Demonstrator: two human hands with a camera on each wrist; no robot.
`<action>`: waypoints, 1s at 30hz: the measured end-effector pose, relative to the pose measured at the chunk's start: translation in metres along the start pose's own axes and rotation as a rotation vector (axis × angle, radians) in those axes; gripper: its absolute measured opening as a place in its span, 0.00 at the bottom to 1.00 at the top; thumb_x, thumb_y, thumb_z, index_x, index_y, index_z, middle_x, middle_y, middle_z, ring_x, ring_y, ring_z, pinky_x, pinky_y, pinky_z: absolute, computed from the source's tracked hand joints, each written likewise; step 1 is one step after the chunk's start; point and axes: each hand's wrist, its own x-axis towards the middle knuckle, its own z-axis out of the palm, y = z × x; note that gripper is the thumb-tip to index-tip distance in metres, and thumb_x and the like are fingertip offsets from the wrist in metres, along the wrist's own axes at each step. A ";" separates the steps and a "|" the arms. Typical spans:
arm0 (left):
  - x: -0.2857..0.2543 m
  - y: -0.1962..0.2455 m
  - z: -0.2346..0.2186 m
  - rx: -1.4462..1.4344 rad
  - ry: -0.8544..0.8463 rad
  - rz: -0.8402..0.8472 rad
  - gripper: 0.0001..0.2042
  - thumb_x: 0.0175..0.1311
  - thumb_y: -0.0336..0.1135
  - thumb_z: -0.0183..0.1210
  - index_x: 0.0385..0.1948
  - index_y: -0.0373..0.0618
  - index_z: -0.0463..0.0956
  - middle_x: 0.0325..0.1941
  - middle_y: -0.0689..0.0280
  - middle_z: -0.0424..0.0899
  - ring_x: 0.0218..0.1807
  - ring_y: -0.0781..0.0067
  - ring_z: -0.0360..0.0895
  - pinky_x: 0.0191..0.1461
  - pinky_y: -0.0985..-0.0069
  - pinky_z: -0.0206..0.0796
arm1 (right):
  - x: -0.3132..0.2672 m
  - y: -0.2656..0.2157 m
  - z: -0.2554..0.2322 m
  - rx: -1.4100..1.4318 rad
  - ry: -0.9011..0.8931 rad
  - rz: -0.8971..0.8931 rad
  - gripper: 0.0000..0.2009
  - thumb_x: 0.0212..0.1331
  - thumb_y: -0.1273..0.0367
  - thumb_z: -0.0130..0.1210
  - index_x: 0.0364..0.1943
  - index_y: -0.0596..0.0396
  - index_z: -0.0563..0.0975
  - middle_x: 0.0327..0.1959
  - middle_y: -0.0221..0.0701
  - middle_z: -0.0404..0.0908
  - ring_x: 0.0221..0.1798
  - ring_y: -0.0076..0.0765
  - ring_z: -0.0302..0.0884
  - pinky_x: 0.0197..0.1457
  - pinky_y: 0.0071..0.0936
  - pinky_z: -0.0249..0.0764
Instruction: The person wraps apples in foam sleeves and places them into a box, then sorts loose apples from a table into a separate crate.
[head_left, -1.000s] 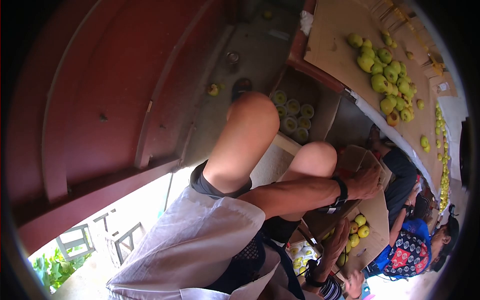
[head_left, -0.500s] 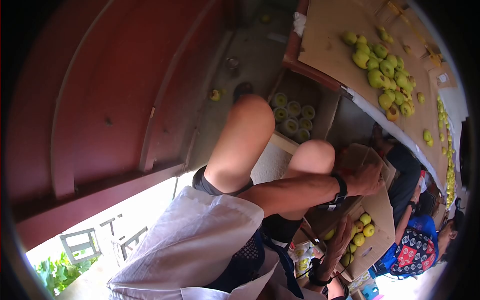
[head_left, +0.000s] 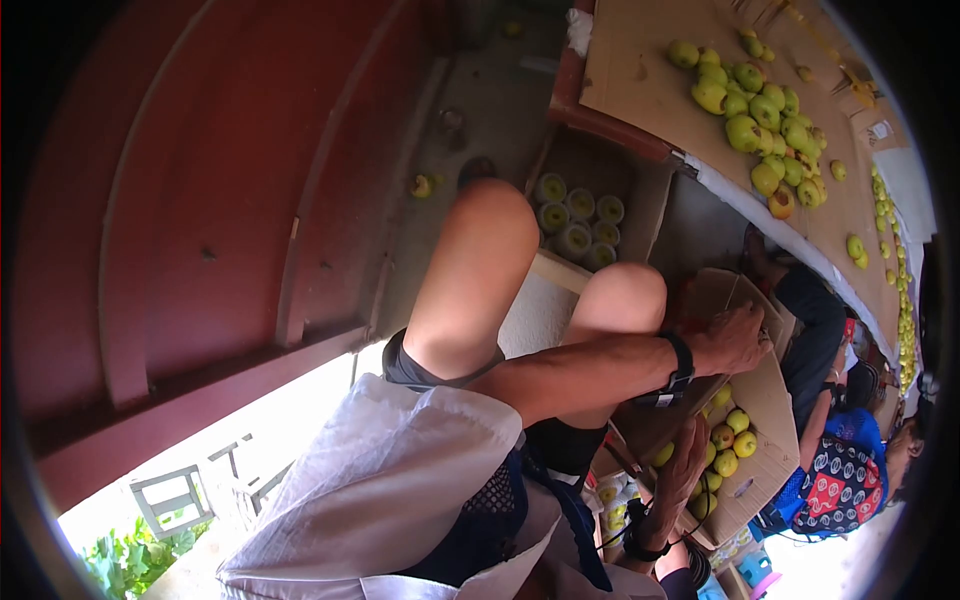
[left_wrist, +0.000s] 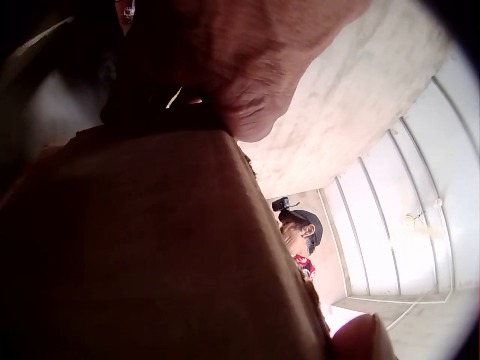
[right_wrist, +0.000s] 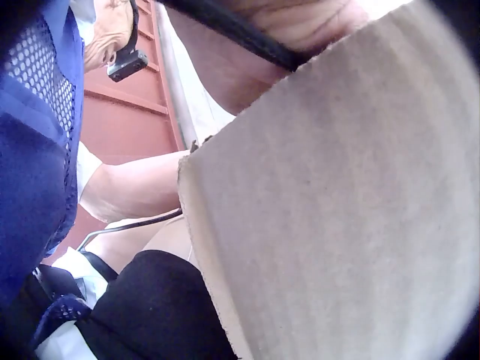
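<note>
A cardboard box (head_left: 765, 440) with several yellow-green apples (head_left: 725, 435) stands to the right of my knees. My left hand (head_left: 735, 338), with a black strap at its wrist, reaches across and grips the box's upper edge. In the left wrist view, bent knuckles of the left hand (left_wrist: 259, 75) sit at the cardboard edge (left_wrist: 259, 202). My right hand (head_left: 684, 462) lies along the box's near side with its fingers straight, beside the apples. In the right wrist view, a cardboard flap (right_wrist: 337, 195) hides most of the right hand (right_wrist: 262, 45).
A cardboard-covered table (head_left: 640, 90) at upper right bears a heap of apples (head_left: 770, 120). Below it, a box holds apples in white foam sleeves (head_left: 580, 205). A person in a patterned blue and red top (head_left: 840, 475) is at the right. A red metal wall (head_left: 200, 200) fills the left.
The view has shifted slightly, and more apples in the box show beside my right hand. Another person's hand near the bottom has gone from view. Both my hands stay at the box.
</note>
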 end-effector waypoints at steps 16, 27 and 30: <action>0.001 0.006 -0.002 0.038 -0.017 -0.065 0.25 0.67 0.47 0.59 0.48 0.26 0.74 0.47 0.40 0.80 0.50 0.40 0.83 0.53 0.52 0.76 | 0.001 0.000 -0.002 -0.049 0.000 0.068 0.23 0.80 0.58 0.42 0.59 0.67 0.75 0.62 0.50 0.76 0.64 0.56 0.72 0.68 0.41 0.65; 0.017 -0.023 0.040 0.238 -0.092 0.195 0.17 0.73 0.42 0.52 0.32 0.39 0.85 0.40 0.46 0.82 0.47 0.48 0.80 0.46 0.56 0.77 | 0.002 0.031 -0.005 -0.138 -0.016 -0.030 0.27 0.80 0.55 0.41 0.64 0.69 0.72 0.63 0.52 0.74 0.65 0.57 0.72 0.69 0.42 0.64; 0.010 -0.025 0.032 0.283 0.020 0.303 0.17 0.72 0.43 0.54 0.34 0.38 0.85 0.40 0.47 0.82 0.48 0.48 0.81 0.46 0.55 0.78 | 0.001 0.027 -0.007 -0.082 -0.016 0.081 0.28 0.80 0.54 0.42 0.65 0.69 0.71 0.64 0.52 0.74 0.64 0.56 0.72 0.69 0.41 0.65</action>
